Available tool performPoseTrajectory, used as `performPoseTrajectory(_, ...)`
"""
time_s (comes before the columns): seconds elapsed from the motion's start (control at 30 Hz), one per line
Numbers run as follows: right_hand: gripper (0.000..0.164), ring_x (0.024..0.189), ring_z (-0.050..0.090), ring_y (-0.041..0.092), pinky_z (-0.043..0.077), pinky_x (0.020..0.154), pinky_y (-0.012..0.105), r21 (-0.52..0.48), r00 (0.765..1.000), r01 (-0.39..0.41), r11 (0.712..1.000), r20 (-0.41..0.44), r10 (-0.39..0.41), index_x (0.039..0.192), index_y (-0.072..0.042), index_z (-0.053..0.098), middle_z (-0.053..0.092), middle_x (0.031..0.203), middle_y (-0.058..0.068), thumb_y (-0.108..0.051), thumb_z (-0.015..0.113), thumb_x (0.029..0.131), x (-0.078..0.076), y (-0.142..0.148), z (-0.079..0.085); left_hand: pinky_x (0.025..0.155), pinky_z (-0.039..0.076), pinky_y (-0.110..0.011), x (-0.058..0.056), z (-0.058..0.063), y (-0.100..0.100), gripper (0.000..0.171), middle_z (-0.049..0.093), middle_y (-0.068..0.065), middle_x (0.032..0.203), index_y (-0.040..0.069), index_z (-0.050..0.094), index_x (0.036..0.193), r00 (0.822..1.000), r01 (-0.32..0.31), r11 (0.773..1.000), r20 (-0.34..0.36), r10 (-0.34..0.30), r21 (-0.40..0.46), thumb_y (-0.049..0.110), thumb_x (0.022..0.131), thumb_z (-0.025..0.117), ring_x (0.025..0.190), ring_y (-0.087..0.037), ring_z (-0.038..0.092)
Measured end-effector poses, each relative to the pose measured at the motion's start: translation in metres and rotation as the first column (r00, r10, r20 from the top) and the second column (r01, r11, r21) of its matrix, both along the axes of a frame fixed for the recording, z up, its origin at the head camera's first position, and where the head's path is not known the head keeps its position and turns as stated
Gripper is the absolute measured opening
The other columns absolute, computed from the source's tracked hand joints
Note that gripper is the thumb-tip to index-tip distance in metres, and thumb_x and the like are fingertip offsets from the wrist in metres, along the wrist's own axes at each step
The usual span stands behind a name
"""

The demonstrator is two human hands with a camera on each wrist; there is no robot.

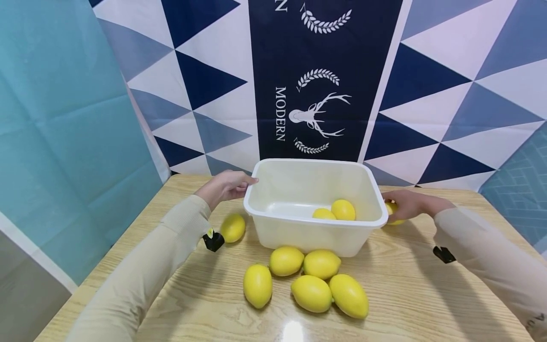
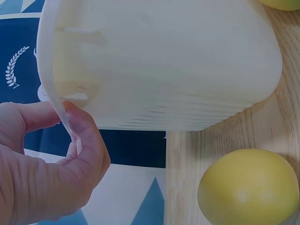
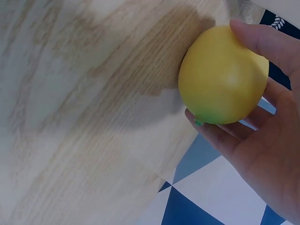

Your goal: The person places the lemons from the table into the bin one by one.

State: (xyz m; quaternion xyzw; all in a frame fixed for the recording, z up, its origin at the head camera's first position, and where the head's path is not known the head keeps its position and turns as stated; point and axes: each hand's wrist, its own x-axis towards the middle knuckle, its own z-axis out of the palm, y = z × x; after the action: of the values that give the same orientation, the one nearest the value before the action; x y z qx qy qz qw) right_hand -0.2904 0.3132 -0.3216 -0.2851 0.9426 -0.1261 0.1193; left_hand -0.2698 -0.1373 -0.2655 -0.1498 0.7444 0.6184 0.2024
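A white plastic bin (image 1: pixel 299 237) stands on the wooden table with two lemons (image 1: pixel 343 209) inside. My left hand (image 1: pixel 232 184) pinches the bin's left rim between thumb and fingers, as the left wrist view shows at the rim (image 2: pixel 49 70). On the bin's right side my right hand (image 1: pixel 408 204) grips a lemon (image 3: pixel 225 75), fingers and thumb curled round it. One more lemon (image 1: pixel 233 228) lies left of the bin, below my left hand. Several lemons (image 1: pixel 311 293) lie close together in front of the bin.
The wooden table (image 1: pixel 205 304) runs back to a hanging cloth (image 1: pixel 213 85) with triangles and a deer print, close behind the bin. A teal cloth (image 1: pixel 64 118) hangs at the left. Black devices (image 1: pixel 213 241) sit at both wrists.
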Motion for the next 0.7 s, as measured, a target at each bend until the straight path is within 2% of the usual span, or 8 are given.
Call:
performPoseTrajectory(0.2,0.048,0.082,0.050,0.012,0.044,0.071,0.024,0.019,1.000,0.001,1.000,0.002,-0.001,0.113,-0.010,0.062,0.063,0.094,0.000,-0.027,0.081,0.072,0.007,0.003,-0.001,0.069,0.058,-0.016,0.001,0.002,0.001,0.046,0.052,-0.003,0.097,0.002,0.048,0.131,1.000,0.002,1.000,0.001,-0.002,-0.001,0.014,0.091,0.066,0.076,-0.011,0.057)
performPoseTrajectory(0.43,0.050,0.080,0.050,0.012,0.044,0.069,0.023,0.048,1.000,-0.026,0.998,0.011,0.026,0.113,-0.008,0.059,0.063,0.094,0.002,-0.024,0.081,0.071,0.014,0.004,0.001,0.079,0.059,-0.019,0.001,0.003,0.002,0.045,0.052,-0.004,0.098,0.002,0.049,0.131,1.000,-0.002,1.000,0.001,0.002,-0.006,0.014,0.091,0.066,0.079,-0.011,0.056)
performPoseTrajectory(0.63,0.044,0.083,0.051,0.013,0.045,0.072,0.027,0.060,0.999,-0.023,0.998,0.025,0.022,0.107,-0.013,0.058,0.063,0.096,0.001,-0.025,0.081,0.071,0.021,0.005,0.002,0.093,0.056,-0.022,0.001,0.003,0.003,0.045,0.052,-0.003,0.097,0.002,0.049,0.131,1.000,-0.008,1.000,0.005,0.008,-0.006,0.013,0.091,0.066,0.078,-0.010,0.056)
performPoseTrajectory(0.7,0.042,0.082,0.050,0.013,0.044,0.071,0.027,0.063,1.000,-0.023,0.998,0.021,0.021,0.105,-0.014,0.058,0.062,0.096,0.001,-0.025,0.080,0.071,0.023,0.005,0.002,0.092,0.056,-0.022,0.001,0.003,0.003,0.046,0.052,-0.004,0.097,0.002,0.048,0.131,1.000,-0.013,1.000,0.010,0.013,-0.007,0.013,0.090,0.066,0.079,-0.011,0.056)
